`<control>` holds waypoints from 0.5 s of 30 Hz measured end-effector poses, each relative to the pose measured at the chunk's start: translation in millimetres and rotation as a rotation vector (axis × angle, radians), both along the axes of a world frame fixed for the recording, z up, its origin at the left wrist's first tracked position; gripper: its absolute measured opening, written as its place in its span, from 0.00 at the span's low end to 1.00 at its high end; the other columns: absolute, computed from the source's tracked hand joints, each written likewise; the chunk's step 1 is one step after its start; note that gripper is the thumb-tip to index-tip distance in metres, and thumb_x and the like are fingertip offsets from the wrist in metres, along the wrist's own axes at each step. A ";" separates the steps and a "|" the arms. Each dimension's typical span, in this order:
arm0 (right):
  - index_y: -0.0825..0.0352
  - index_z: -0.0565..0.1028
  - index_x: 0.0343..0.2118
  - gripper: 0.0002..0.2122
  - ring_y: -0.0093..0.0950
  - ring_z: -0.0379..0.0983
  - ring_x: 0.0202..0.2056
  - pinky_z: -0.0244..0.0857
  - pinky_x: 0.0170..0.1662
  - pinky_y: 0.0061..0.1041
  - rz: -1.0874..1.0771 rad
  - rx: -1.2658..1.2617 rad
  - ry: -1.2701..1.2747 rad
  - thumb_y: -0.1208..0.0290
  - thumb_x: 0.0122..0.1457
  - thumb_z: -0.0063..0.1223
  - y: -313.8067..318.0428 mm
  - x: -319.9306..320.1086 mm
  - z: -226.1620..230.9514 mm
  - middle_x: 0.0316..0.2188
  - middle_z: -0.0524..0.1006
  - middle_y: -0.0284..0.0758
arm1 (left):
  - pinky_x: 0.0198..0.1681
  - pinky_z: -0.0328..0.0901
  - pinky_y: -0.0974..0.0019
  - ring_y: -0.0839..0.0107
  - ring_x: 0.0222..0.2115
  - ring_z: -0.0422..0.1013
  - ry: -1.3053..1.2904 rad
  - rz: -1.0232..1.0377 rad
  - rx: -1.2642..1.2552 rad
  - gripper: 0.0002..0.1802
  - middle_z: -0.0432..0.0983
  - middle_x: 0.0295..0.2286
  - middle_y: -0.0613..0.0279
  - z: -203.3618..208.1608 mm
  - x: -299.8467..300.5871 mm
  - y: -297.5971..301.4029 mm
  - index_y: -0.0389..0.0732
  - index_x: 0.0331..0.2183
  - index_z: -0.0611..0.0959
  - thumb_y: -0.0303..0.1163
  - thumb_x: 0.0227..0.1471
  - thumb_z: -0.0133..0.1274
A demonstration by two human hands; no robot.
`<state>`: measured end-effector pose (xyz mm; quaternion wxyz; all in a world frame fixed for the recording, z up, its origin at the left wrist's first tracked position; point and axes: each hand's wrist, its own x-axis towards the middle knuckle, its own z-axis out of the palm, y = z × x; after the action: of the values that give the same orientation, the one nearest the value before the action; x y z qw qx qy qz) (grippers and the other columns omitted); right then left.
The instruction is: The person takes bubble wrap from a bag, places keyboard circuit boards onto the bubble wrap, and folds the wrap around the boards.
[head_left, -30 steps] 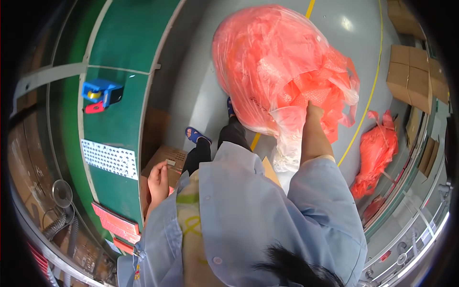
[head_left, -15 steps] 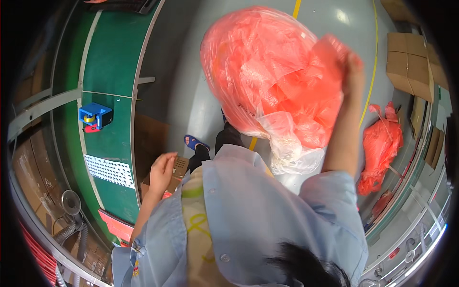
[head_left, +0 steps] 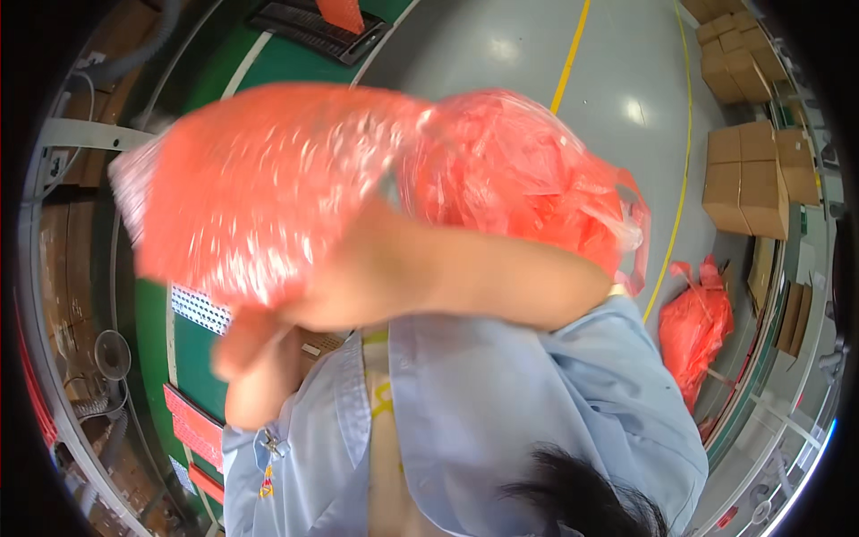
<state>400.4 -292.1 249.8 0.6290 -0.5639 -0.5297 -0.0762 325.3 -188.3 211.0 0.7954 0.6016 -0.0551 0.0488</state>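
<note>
A red bubble-wrap bag (head_left: 268,179), blurred by motion, spreads above the green bench at the left. My right hand (head_left: 344,277) reaches across my front and is closed on its lower right part; the arm hides some of the bag. My left hand (head_left: 255,340) is at the bag's lower edge, seeming to touch it, but its fingers are smeared. Behind my right forearm stands a big clear plastic sack (head_left: 510,170) stuffed with red plastic bags.
On the green bench (head_left: 192,358) lie a dotted white sheet (head_left: 199,307), red bubble-wrap pieces (head_left: 192,425) and a black keyboard (head_left: 309,31). Tied cardboard boxes (head_left: 743,179) and another red bag (head_left: 693,327) sit at the right, beyond a yellow floor line (head_left: 684,179).
My right hand has swung left from the big sack, bringing the red bubble-wrap bag over the bench. My left hand has shifted left and down to the bag's lower edge. The view has turned.
</note>
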 end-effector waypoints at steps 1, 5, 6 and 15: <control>0.61 0.76 0.35 0.15 0.39 0.71 0.36 0.65 0.41 0.40 0.047 0.049 0.071 0.54 0.55 0.50 0.9 -12.0 14.6 0.33 0.76 0.35 | 0.53 0.61 0.59 0.63 0.49 0.66 -0.008 -0.004 -0.106 0.29 0.70 0.48 0.55 19.9 -8.2 0.1 0.40 0.56 0.61 0.36 0.56 0.51; 0.60 0.74 0.40 0.14 0.39 0.71 0.41 0.64 0.45 0.38 0.602 -0.381 0.405 0.57 0.55 0.51 8.2 -53.5 -37.9 0.38 0.75 0.37 | 0.51 0.63 0.59 0.63 0.46 0.70 0.101 0.455 -0.366 0.22 0.73 0.45 0.55 46.9 -56.5 39.8 0.37 0.52 0.69 0.36 0.59 0.47; 0.60 0.73 0.41 0.15 0.38 0.70 0.43 0.64 0.47 0.36 0.745 -0.513 0.457 0.58 0.54 0.52 15.6 -62.7 -60.1 0.40 0.74 0.38 | 0.51 0.64 0.59 0.63 0.46 0.71 0.134 0.677 -0.338 0.20 0.74 0.44 0.55 38.9 -70.9 67.4 0.36 0.51 0.72 0.36 0.60 0.46; 0.64 0.71 0.49 0.23 0.40 0.69 0.48 0.65 0.47 0.39 -0.110 -0.482 -0.111 0.67 0.49 0.60 19.1 -64.7 -132.6 0.45 0.72 0.40 | 0.53 0.63 0.52 0.58 0.50 0.67 0.115 1.583 -0.115 0.26 0.68 0.50 0.54 74.1 -296.6 224.4 0.37 0.54 0.68 0.41 0.59 0.46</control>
<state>335.7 -273.0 117.2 0.4414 -0.7206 -0.5346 -0.0127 28.6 36.1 285.0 0.5557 0.4217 0.4326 0.5712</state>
